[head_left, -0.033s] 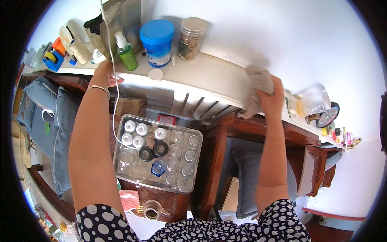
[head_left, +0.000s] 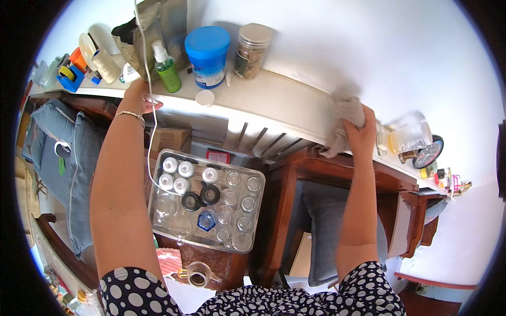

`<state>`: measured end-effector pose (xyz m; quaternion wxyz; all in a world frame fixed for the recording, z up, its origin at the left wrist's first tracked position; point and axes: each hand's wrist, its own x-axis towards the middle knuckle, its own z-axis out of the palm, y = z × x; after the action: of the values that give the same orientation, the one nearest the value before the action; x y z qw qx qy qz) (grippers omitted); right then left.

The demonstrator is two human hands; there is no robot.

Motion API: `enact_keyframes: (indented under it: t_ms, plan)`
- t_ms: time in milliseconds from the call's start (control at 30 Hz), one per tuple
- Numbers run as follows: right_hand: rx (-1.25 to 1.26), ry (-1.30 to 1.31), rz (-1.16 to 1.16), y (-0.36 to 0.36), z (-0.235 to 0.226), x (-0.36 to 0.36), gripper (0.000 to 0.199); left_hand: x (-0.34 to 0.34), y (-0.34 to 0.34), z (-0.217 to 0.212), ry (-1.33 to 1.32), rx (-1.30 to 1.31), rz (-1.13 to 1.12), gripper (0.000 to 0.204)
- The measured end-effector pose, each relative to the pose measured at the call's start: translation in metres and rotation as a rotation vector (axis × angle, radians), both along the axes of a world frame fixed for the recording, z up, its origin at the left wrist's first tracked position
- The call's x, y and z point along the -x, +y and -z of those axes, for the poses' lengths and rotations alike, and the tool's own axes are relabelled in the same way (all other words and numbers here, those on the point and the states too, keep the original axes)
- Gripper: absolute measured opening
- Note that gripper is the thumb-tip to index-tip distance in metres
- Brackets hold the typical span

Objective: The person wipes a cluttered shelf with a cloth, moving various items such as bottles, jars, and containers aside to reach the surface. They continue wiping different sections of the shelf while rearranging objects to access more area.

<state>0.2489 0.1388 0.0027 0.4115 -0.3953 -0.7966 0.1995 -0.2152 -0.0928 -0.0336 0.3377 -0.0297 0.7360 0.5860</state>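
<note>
My right hand [head_left: 362, 131] is closed around a crumpled grey-beige cloth [head_left: 348, 113], pressed on the right part of a long white shelf [head_left: 295, 105] against the wall. The cloth is blurred, and one end hangs over the front edge. My left hand [head_left: 141, 96] grips the shelf's front edge on the left, its fingers partly hidden. Right beside it are a green spray bottle [head_left: 167, 71] with a white top and a white cable [head_left: 151, 113] hanging down. Farther right stand a blue-lidded tub [head_left: 206, 55] and a clear jar [head_left: 251, 52]; a white round cap [head_left: 205, 98] lies at the edge.
Below the shelf, a clear tray [head_left: 205, 243] holds glasses, white-capped bottles and a blue cup. Spools of thread [head_left: 105, 67] and a blue tape dispenser [head_left: 71, 80] occupy the far left. Right of the cloth stand a clear container [head_left: 414, 138] and a round clock [head_left: 428, 152]. Wooden chairs with dark cushions [head_left: 332, 231] stand below.
My right hand and the cloth have shifted slightly to the right along the shelf. My left hand stays at the edge.
</note>
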Motion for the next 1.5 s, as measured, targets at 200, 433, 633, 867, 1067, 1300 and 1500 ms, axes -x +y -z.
enact_keyframes:
  t_ms: [200, 433, 633, 867, 1067, 1300, 1500]
  plan:
    - [-0.172, -0.251, -0.010, 0.009, 0.027, 0.004, 0.040, 0.009, 0.010, 0.011, -0.056, 0.013, 0.053, 0.042]
    - [-0.219, -0.227, -0.221, -0.015, 0.035, 0.117, 0.044, -0.007, 0.016, 0.001, 0.017, 0.027, -0.049, 0.027]
    - [-0.165, -0.260, -0.211, -0.031, 0.021, 0.126, 0.055, -0.005, 0.013, 0.001, 0.032, 0.025, -0.096, 0.026]
    - [-0.510, -0.298, -0.331, -0.112, -0.015, 0.159, 0.062, 0.007, 0.008, 0.007, -0.039, 0.042, -0.041, 0.036]
    - [-0.313, -0.366, -0.444, -0.135, -0.004, 0.216, 0.048, 0.003, 0.016, -0.001, -0.119, 0.098, -0.091, 0.033]
    - [0.361, 0.026, -0.611, -0.135, -0.005, 0.205, 0.044, 0.001, 0.022, 0.004, -0.086, 0.088, -0.128, 0.032]
    - [0.270, 0.057, -0.686, -0.132, -0.004, 0.153, 0.052, -0.002, 0.004, -0.002, -0.089, -0.046, 0.008, 0.035]
